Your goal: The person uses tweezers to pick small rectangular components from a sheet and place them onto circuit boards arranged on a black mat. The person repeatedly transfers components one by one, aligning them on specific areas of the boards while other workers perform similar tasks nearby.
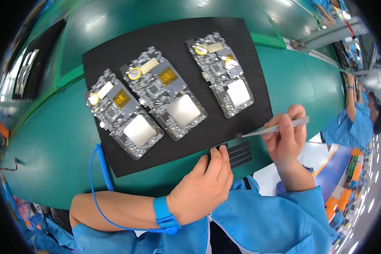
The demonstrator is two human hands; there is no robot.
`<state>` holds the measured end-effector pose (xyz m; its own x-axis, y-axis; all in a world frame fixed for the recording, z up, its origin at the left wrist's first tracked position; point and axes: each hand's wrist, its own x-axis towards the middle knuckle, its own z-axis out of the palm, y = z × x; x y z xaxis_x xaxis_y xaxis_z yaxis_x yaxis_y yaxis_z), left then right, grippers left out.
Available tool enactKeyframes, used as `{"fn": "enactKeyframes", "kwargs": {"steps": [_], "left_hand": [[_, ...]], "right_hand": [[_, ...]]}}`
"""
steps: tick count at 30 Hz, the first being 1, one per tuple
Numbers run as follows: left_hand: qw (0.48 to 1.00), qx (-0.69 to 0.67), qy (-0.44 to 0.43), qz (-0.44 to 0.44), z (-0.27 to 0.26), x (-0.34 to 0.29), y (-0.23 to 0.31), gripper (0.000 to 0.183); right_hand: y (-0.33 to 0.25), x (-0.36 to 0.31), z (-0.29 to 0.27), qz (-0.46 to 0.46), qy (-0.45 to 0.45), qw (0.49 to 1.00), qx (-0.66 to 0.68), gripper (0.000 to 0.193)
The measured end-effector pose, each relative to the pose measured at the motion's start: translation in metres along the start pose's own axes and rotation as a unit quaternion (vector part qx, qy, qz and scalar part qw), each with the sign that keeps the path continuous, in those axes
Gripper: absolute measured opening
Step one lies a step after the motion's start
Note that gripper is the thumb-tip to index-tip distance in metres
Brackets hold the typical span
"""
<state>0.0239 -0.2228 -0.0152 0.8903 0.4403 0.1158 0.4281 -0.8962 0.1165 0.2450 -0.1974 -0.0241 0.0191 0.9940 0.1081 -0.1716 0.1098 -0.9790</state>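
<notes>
My right hand (pixel 287 134) is closed around metal tweezers (pixel 279 128), which point left. A small dark piece (pixel 240 136) is at their tips, over the near edge of the black mat (pixel 207 127). My left hand (pixel 205 184) has its fingers bent down and close together on a sheet of black strips (pixel 241 154); its thumb is hidden. Three circuit boards lie on the mat: a left board (pixel 122 114), a middle board (pixel 163 95) and a right board (pixel 220 74). Each carries a silvery metal plate and a round yellow-rimmed part.
A blue wrist strap (pixel 161 211) on my left arm joins a coiled blue cord (pixel 105 167) at the mat's left. Beneath the mat is a green table (pixel 51 139). Another person in blue (pixel 351 118) sits at the right. A dark panel (pixel 38 63) stands far left.
</notes>
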Motion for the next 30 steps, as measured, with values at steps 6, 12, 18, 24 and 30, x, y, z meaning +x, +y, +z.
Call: {"fn": "enactKeyframes", "kwargs": {"steps": [6,12,18,24,30], "left_hand": [[0.951,0.162,-0.013,-0.264,-0.009,-0.001,-0.011,0.060],[0.941,0.191,-0.026,-0.277,0.004,0.002,-0.012,0.064],[0.944,0.200,-0.033,-0.260,0.006,0.004,-0.011,0.060],[0.944,0.209,-0.028,-0.252,0.006,0.002,-0.015,0.057],[0.943,0.223,-0.038,-0.244,0.005,0.002,-0.015,0.057]], "right_hand": [[0.008,0.075,0.060,0.085,-0.065,0.994,0.012,0.020],[0.027,0.084,0.080,0.097,-0.117,0.988,-0.009,0.022],[0.028,0.079,0.080,0.080,-0.131,0.988,-0.030,0.021],[0.028,0.080,0.082,0.059,-0.132,0.989,-0.041,0.020],[0.029,0.081,0.083,0.051,-0.136,0.988,-0.046,0.020]]}}
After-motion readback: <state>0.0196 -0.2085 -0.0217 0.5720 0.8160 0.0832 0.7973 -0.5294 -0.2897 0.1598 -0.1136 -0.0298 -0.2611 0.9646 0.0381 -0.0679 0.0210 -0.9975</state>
